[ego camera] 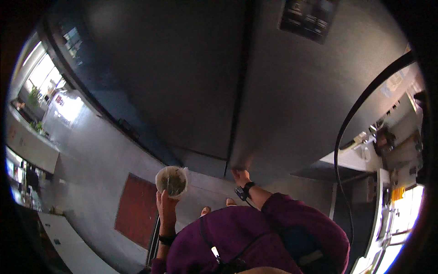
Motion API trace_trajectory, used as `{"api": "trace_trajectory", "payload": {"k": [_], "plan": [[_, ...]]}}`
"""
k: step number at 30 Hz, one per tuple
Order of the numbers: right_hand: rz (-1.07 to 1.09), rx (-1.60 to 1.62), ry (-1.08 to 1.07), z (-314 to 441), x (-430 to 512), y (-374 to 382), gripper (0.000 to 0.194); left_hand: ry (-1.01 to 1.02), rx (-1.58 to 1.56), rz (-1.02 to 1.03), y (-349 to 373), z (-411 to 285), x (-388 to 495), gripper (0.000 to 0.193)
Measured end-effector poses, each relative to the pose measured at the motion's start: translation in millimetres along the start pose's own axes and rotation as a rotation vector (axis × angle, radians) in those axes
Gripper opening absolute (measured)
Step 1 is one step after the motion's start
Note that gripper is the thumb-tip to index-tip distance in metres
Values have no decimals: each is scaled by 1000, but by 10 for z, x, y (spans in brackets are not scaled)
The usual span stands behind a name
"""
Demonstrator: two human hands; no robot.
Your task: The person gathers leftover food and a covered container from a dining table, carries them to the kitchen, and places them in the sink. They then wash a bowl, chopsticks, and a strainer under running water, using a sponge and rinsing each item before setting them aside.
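Observation:
My left hand [166,202] supports a round bowl [171,182] from its near side. Clear plastic wrap covers the bowl, and something greenish-brown shows through. My right hand [241,175] is against the grey metallic door [291,89] of a tall appliance that looks like a refrigerator, close to the dark vertical seam [239,102]. Its fingertips blur into the reflection, so I cannot tell whether they grip anything. Left of the seam stands a darker panel [164,68]. A strap with a small device [242,192] is around my right wrist.
A red mat [136,210] lies on the grey floor [99,164] to my left. White cabinets [73,243] stand at lower left. A black cable [338,147] arcs across the right side. Beyond it are a cluttered white counter [356,156] and a bright window [409,219].

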State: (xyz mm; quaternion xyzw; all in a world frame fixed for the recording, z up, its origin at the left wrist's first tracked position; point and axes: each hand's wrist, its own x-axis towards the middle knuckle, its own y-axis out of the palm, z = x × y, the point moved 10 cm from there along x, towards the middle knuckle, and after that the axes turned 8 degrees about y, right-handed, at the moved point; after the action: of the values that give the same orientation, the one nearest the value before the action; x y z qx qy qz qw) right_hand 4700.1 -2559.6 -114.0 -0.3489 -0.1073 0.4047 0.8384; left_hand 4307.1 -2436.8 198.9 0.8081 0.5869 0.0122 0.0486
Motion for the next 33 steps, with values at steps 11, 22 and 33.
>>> {"api": "trace_trajectory", "payload": {"k": [11,22,33], "plan": [[205,-166,53,-43,-2190,-579,24,-236,-341,530,981,-116,733,40],[-478,271,600,-1110,-3839,-1842,27,-348,-473,1036,3153,-769,309,38],[-970,447,589,-2234,-4746,-2223,37,-33,-521,1169,5882,-1878,1156,29]]}}
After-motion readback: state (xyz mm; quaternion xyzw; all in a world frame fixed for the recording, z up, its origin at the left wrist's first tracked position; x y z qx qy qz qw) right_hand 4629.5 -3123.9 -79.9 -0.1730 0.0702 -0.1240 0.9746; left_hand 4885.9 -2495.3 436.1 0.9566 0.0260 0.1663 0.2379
